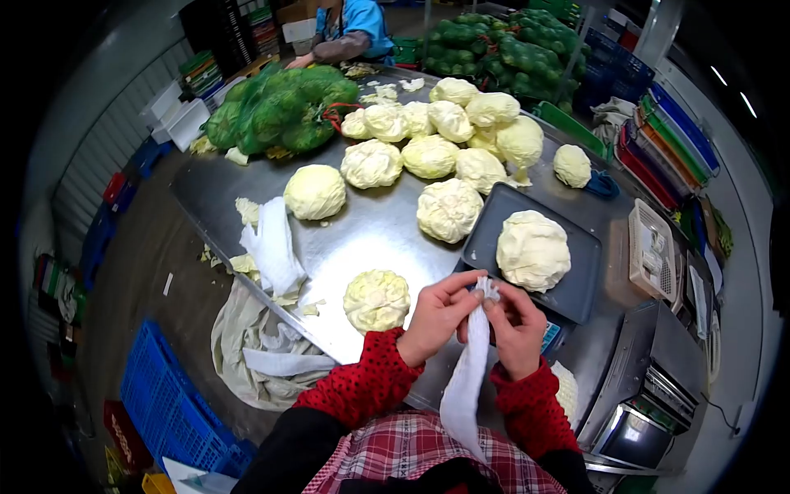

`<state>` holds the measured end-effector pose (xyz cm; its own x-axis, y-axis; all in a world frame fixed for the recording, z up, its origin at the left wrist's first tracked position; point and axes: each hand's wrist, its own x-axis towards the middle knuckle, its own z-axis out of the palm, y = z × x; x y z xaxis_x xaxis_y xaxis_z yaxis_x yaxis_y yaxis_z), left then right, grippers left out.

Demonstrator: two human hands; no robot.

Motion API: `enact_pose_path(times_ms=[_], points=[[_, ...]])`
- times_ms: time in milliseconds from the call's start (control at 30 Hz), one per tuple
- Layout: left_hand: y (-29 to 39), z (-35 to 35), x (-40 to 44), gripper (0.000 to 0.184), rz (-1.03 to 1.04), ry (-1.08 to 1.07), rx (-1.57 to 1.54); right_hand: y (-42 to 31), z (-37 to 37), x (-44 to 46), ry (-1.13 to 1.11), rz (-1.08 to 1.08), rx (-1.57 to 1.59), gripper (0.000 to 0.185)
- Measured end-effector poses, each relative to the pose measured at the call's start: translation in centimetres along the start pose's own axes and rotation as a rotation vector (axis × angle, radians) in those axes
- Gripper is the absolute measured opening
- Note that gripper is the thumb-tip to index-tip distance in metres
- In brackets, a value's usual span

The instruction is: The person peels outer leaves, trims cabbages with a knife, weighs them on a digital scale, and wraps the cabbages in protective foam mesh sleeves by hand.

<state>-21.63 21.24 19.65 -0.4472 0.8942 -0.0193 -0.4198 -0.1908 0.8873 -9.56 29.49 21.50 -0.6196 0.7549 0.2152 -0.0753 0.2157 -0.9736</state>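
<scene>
My left hand and my right hand pinch the gathered top end of a long white mesh sleeve, which hangs down over my checked apron. Just beyond my fingers, a peeled cabbage sits on a dark grey tray, on what looks like a scale. Left of my left hand a single cabbage rests on the metal table. Farther back, several pale cabbages lie in a heap.
A green net sack of cabbages lies at the table's back left. More white mesh sleeves hang over the left edge. A boxy machine stands at the right, near a white basket. Another person works across the table.
</scene>
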Motion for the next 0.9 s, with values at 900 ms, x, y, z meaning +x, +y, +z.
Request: enact_pose_path(times_ms=[900], points=[[-8.0,0.2,-3.8,0.037,-0.733,-0.567,0.102,8.4,-12.1,-9.4,-0.103,0.416,1.232,0.055]])
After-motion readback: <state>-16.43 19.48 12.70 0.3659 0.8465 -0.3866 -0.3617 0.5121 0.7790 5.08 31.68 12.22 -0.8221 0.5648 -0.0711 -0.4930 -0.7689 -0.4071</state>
